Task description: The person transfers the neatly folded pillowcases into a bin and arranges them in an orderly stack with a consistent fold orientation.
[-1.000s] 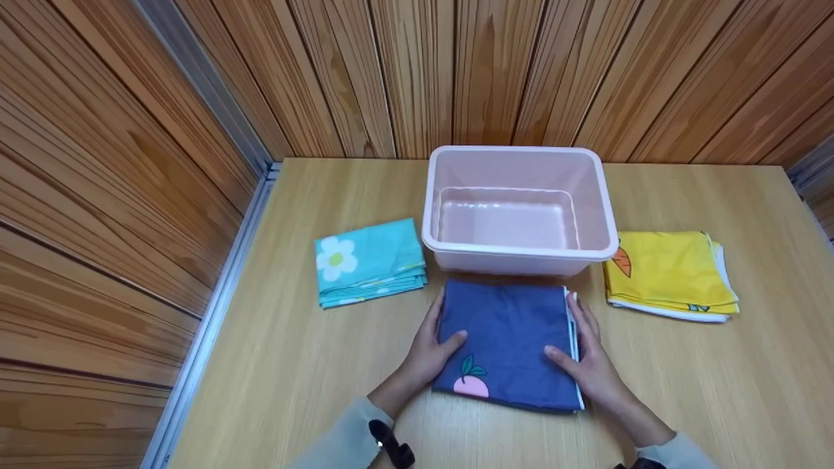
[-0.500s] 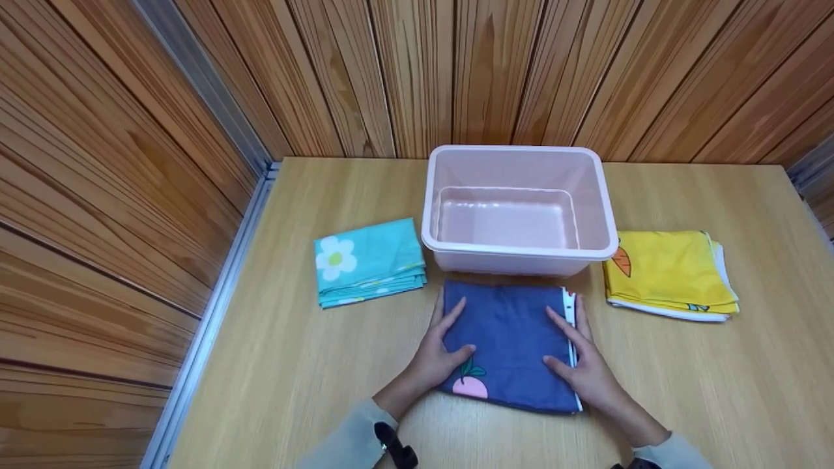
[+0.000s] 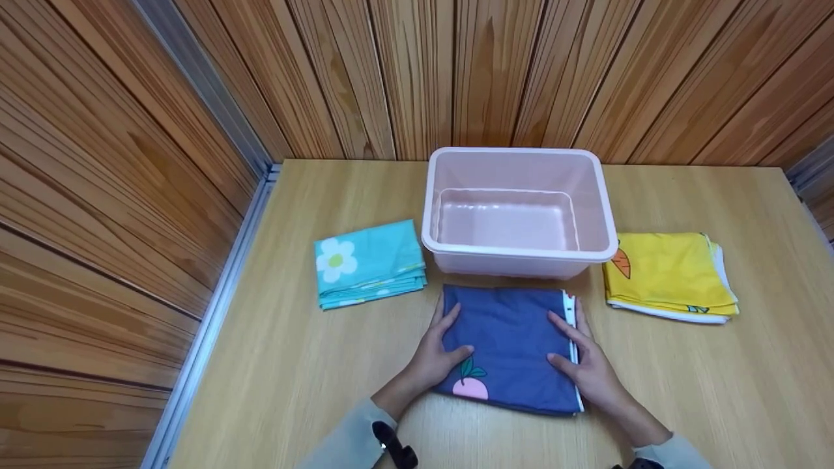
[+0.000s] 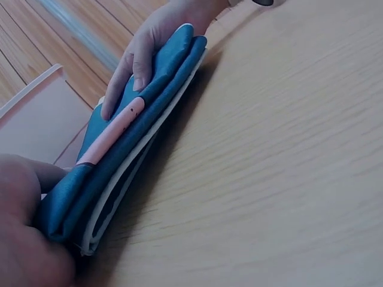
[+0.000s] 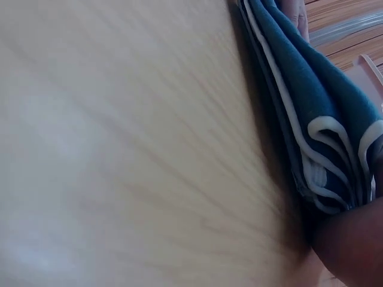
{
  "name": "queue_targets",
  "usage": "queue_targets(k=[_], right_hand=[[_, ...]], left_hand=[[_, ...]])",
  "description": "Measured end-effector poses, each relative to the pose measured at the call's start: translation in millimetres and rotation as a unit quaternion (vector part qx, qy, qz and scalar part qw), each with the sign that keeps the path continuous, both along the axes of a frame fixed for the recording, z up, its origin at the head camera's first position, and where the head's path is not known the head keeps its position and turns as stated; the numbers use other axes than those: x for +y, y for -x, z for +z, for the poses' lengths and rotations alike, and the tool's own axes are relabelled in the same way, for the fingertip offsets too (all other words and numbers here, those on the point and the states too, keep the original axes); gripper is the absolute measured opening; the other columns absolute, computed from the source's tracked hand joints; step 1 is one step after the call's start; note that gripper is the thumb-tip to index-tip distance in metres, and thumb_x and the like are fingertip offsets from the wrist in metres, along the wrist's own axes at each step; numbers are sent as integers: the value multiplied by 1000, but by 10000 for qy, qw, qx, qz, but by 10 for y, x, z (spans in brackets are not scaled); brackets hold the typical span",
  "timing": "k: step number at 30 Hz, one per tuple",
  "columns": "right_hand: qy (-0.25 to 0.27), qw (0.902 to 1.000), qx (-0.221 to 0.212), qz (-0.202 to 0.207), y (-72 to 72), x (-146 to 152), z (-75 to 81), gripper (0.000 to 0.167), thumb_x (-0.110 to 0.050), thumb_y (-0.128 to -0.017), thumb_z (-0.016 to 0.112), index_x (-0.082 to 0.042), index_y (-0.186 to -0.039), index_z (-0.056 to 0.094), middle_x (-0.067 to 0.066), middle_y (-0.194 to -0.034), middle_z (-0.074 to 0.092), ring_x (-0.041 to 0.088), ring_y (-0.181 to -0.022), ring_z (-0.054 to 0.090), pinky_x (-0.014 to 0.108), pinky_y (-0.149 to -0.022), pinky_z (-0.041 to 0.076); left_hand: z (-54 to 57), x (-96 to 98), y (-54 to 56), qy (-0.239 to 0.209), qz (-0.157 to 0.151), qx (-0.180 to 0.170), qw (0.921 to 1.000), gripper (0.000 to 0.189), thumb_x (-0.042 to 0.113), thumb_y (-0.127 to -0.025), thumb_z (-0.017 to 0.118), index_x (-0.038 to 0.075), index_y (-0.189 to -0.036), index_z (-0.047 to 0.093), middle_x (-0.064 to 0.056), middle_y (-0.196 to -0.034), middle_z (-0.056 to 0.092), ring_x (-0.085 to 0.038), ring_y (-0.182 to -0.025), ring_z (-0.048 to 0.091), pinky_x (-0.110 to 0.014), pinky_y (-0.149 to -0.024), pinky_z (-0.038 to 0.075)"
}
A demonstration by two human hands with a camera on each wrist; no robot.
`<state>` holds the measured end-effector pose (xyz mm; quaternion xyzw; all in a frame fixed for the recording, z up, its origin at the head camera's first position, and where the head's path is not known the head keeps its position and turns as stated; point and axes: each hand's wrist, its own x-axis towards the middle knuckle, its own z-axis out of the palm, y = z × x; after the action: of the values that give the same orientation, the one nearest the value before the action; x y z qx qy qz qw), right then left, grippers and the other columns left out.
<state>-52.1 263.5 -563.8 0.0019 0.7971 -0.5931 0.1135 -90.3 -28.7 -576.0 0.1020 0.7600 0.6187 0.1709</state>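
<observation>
A folded navy cloth [image 3: 508,332] with a pink fruit print lies on the table in front of the pink tub. My left hand [image 3: 430,358] grips its left side, thumb and forefinger spread on top, the other fingers down along the edge. On the opposite side my right hand [image 3: 593,371] holds the white-trimmed edge in the same way. Stacked layers of the cloth [image 4: 173,66] show in the left wrist view, with the right hand's fingers [image 4: 142,66] on top. White piping edges the cloth layers [image 5: 299,89] in the right wrist view; fingertips underneath are hidden.
Behind the navy cloth stands a pale pink plastic tub [image 3: 520,251]. A folded turquoise cloth [image 3: 378,251] with a white flower lies to its left. To the right, a folded yellow cloth [image 3: 671,267] with a carrot print touches or nearly touches the tub. Wooden panels [image 3: 488,78] rise behind the table.
Both forefingers have come up from the cloth's sides onto its top face. The left hand has shifted slightly inward. The cloth has hardly moved.
</observation>
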Motion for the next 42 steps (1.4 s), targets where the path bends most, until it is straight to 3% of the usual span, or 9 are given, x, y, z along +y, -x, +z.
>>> queue_targets(k=[12,19,33,42], right_hand=[[257,9995,-130,-100,-3,4,92,66,2,-98,63,-9,-158,38,-1,-169,-20,25,-154,-21,57,-122,-8],[336,9994,-41,-105,-19,-1,165,64,2,-98,63,-5,-157,38,1,-169,-19,25,-153,-22,57,-121,-10],[406,9987,-218,-227,-56,4,296,65,0,-98,64,-7,-157,38,-5,-169,-18,22,-154,-20,55,-122,-10],[410,9987,-172,-247,-94,-3,415,64,-3,-98,65,-8,-157,39,-4,-170,-16,23,-154,-18,53,-122,-8]], left_hand=[[107,-21,-1,-131,13,-270,9995,75,11,-97,69,15,-161,30,-5,-172,-3,-32,-157,1,-51,-124,14],[157,-30,-11,-285,-15,-195,9994,76,6,-96,69,12,-161,29,-7,-172,-2,-33,-157,-2,-52,-124,9],[307,-49,-44,-319,35,-300,9990,76,11,-97,69,20,-162,30,1,-172,-2,-30,-157,-1,-52,-124,13],[369,-65,-77,-580,53,-215,9981,73,11,-98,68,17,-161,31,-1,-172,-3,-29,-157,-1,-52,-124,11]])
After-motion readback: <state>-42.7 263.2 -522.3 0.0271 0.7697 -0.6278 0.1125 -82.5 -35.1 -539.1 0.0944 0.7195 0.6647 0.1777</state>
